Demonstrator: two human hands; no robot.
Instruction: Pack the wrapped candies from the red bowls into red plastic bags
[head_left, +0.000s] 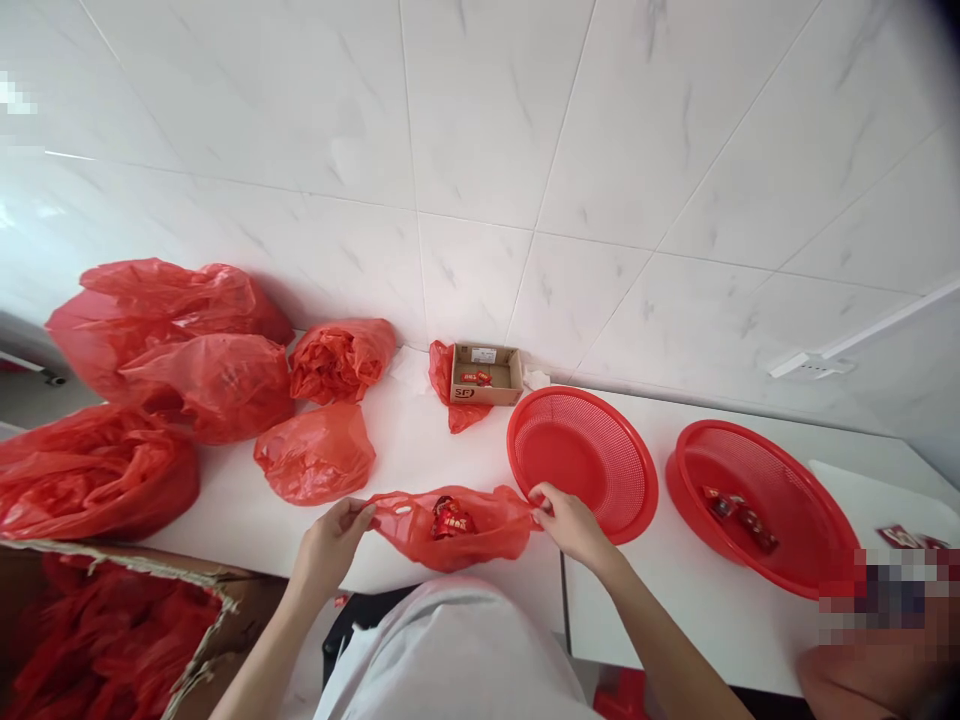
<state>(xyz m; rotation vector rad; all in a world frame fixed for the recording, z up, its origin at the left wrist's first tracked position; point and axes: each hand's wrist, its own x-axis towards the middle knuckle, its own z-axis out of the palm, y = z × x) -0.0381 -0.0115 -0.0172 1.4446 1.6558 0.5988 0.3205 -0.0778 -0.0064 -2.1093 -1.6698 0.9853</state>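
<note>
Between my two hands a red plastic bag (495, 530) is stretched sideways above the table's front edge, its mouth spread apart. Several shiny red packets (452, 520) lie inside it. My left hand (336, 530) pinches the bag's left end beside a handle hole. At the right end, the fingers of my right hand (564, 518) are closed on the bag's other corner. Just behind my right hand stands a red mesh basket (559, 450). A smaller tied red bag (315, 455) rests on the table beyond my left hand.
Filled red bags (210, 385) crowd the left side. A cardboard box (486, 392) with a few red packets stands by the wall. Another red basket (720, 455) holds packets at right, near another person's arm (877, 660). Lower left is a large carton (225, 620) of red bags.
</note>
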